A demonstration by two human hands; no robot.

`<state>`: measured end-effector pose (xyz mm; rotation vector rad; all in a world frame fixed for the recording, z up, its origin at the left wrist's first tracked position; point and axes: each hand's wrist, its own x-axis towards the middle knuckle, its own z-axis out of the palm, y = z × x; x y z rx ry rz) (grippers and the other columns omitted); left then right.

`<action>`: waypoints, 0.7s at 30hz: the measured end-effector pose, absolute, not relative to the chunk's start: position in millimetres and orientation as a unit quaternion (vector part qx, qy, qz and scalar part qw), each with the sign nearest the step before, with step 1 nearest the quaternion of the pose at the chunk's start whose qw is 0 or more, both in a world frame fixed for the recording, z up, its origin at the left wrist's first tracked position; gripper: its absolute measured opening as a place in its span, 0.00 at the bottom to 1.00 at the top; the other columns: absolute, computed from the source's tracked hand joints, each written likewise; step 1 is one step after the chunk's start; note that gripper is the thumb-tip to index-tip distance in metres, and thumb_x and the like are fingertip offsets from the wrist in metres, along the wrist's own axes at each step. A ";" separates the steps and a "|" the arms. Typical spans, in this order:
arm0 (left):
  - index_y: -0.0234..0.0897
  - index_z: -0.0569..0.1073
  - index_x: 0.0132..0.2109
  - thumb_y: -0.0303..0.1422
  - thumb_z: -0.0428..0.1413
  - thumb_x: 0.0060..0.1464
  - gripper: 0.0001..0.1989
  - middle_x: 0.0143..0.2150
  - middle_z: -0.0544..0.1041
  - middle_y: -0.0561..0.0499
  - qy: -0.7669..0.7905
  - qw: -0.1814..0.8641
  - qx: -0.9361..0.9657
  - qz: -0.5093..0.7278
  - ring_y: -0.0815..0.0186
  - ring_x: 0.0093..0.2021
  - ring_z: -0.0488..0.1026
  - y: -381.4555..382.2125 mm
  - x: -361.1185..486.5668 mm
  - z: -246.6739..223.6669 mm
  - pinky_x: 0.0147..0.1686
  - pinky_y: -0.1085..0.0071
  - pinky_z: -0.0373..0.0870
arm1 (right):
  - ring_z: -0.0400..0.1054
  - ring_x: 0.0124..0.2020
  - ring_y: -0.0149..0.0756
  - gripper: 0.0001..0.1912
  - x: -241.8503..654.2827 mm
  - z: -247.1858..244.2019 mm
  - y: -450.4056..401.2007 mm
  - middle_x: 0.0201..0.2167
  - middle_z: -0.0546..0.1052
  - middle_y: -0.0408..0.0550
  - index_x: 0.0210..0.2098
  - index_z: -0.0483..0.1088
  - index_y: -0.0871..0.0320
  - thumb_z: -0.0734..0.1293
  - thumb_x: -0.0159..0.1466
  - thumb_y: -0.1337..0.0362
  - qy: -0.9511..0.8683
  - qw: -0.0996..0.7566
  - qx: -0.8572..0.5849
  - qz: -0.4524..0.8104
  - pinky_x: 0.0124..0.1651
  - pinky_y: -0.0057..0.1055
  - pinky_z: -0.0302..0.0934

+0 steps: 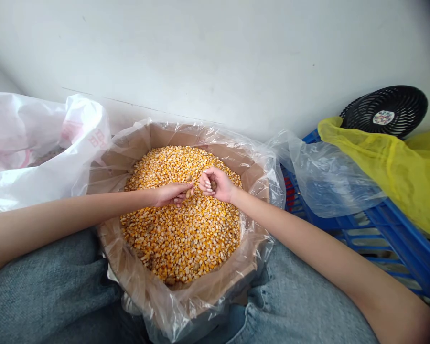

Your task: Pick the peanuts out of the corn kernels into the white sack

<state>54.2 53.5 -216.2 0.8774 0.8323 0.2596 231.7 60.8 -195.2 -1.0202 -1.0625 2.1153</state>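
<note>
Over the middle of the heaped dried corn kernels [186,234], my two hands are close together, a narrow gap between them. My left hand [170,193] is closed, pinching a small tan, ridged piece [189,193] that looks like a peanut in its shell. Curled fingers of my right hand [220,184] hold a small brown, roundish nut [213,185], partly hidden by the fingers. A few similar brown lumps lie among the kernels, including one lump [170,280] near the front edge. The corn fills a cardboard box [165,135] lined with a clear plastic bag [186,306].
The box stands between my denim-covered knees [308,296]. A white plastic bag [82,129] is on the left. To the right are a blue plastic crate [397,220], a clear bag [337,179], yellow mesh [390,162] and a black fan [387,112]. A white wall [215,62] rises behind.
</note>
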 end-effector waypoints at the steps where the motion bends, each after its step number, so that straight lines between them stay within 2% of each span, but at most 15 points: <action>1: 0.36 0.63 0.28 0.47 0.49 0.47 0.17 0.15 0.50 0.61 0.398 0.809 0.416 0.121 0.77 0.15 0.47 53.6 54.1 -217.4 0.16 0.79 0.48 | 0.46 0.13 0.24 0.15 231.6 -197.3 61.0 0.12 0.53 0.38 0.16 0.51 0.59 0.53 0.55 0.60 -0.403 0.283 -0.379 0.784 0.15 0.22 0.38; 4: 0.36 0.63 0.28 0.46 0.48 0.48 0.16 0.15 0.50 0.60 0.428 0.794 0.410 0.136 0.76 0.15 0.48 55.5 53.6 -220.1 0.16 0.78 0.50 | 0.46 0.13 0.23 0.15 230.5 -203.8 61.2 0.12 0.52 0.36 0.19 0.54 0.59 0.56 0.56 0.55 -0.438 0.286 -0.414 0.745 0.15 0.22 0.38; 7: 0.36 0.62 0.26 0.46 0.48 0.47 0.17 0.14 0.50 0.60 0.445 0.789 0.397 0.146 0.76 0.14 0.48 58.7 52.5 -219.5 0.16 0.78 0.51 | 0.47 0.13 0.23 0.15 229.6 -207.2 59.4 0.13 0.53 0.35 0.23 0.58 0.59 0.56 0.55 0.53 -0.530 0.253 -0.500 0.636 0.16 0.22 0.40; 9: 0.36 0.61 0.25 0.46 0.52 0.44 0.17 0.13 0.50 0.61 0.446 0.783 0.405 0.154 0.76 0.14 0.48 60.5 51.8 -217.6 0.15 0.78 0.49 | 0.51 0.15 0.24 0.14 229.8 -206.8 56.9 0.15 0.58 0.37 0.25 0.62 0.59 0.57 0.55 0.54 -0.643 0.195 -0.540 0.507 0.19 0.22 0.44; 13: 0.37 0.59 0.24 0.40 0.55 0.43 0.14 0.12 0.51 0.61 0.454 0.771 0.404 0.189 0.76 0.13 0.47 63.3 51.0 -215.3 0.14 0.78 0.49 | 0.62 0.26 0.30 0.10 228.9 -202.4 49.5 0.25 0.71 0.43 0.30 0.68 0.57 0.59 0.54 0.58 -0.822 -0.003 -0.519 0.236 0.29 0.26 0.51; 15: 0.37 0.60 0.24 0.37 0.52 0.46 0.11 0.11 0.50 0.61 0.458 0.776 0.383 0.200 0.75 0.13 0.47 65.2 50.8 -214.7 0.14 0.78 0.50 | 0.65 0.30 0.35 0.11 227.1 -200.5 46.0 0.29 0.73 0.45 0.33 0.69 0.55 0.59 0.54 0.59 -0.849 -0.096 -0.488 0.178 0.31 0.28 0.53; 17: 0.37 0.61 0.25 0.35 0.50 0.48 0.09 0.11 0.49 0.61 0.450 0.787 0.365 0.212 0.75 0.12 0.47 67.4 50.1 -213.5 0.14 0.78 0.51 | 0.66 0.32 0.38 0.11 225.1 -199.6 43.4 0.31 0.73 0.47 0.34 0.69 0.54 0.60 0.54 0.59 -0.860 -0.154 -0.461 0.154 0.31 0.29 0.55; 21: 0.36 0.63 0.26 0.36 0.50 0.49 0.09 0.10 0.48 0.61 0.411 0.805 0.354 0.239 0.76 0.12 0.46 71.6 46.8 -210.4 0.14 0.79 0.52 | 0.68 0.34 0.41 0.12 221.5 -200.0 41.0 0.32 0.74 0.49 0.36 0.68 0.54 0.60 0.54 0.60 -0.870 -0.189 -0.438 0.123 0.32 0.31 0.57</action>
